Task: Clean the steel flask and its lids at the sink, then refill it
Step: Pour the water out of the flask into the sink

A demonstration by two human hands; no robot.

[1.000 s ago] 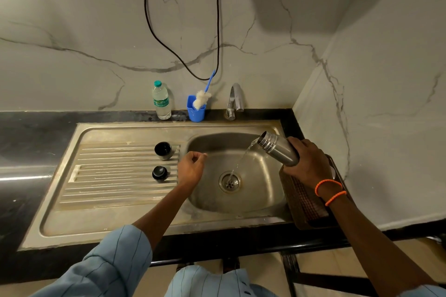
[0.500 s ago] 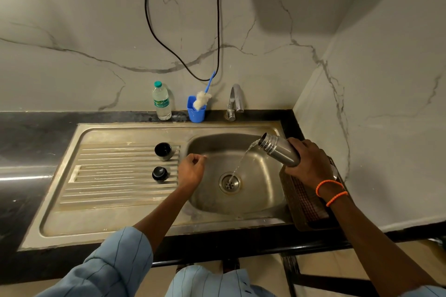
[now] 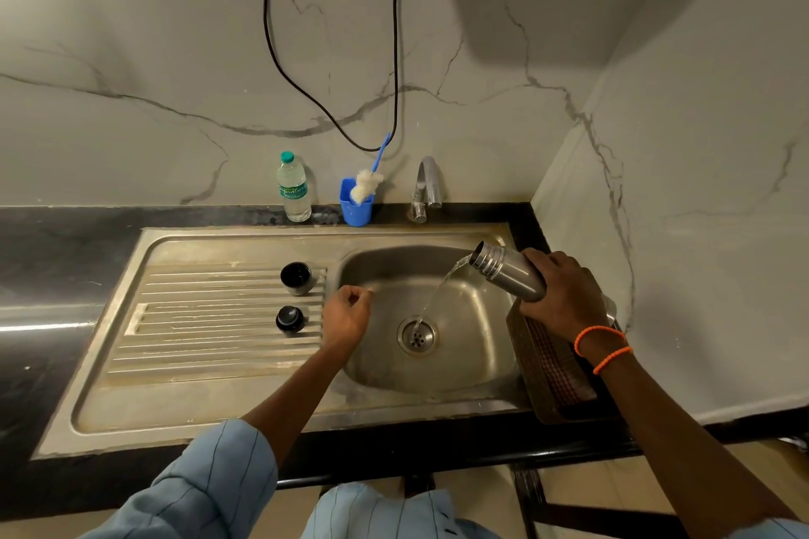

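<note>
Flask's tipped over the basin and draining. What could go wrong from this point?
1. The right hand grips the tilted steel flask alone; the left hand hovers loosely curled, so a wet flask might slip into the basin.
2. The two lids sit on the ribbed drainboard beside the left hand; a careless sweep could knock them.

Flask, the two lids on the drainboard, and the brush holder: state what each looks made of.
Flask: brushed steel, dull grey sheen with ridged neck. Upper lid: apparently a steel cup with a dark inside. Lower lid: glossy black, probably plastic. Brush holder: blue, evenly coloured, likely plastic.
</note>
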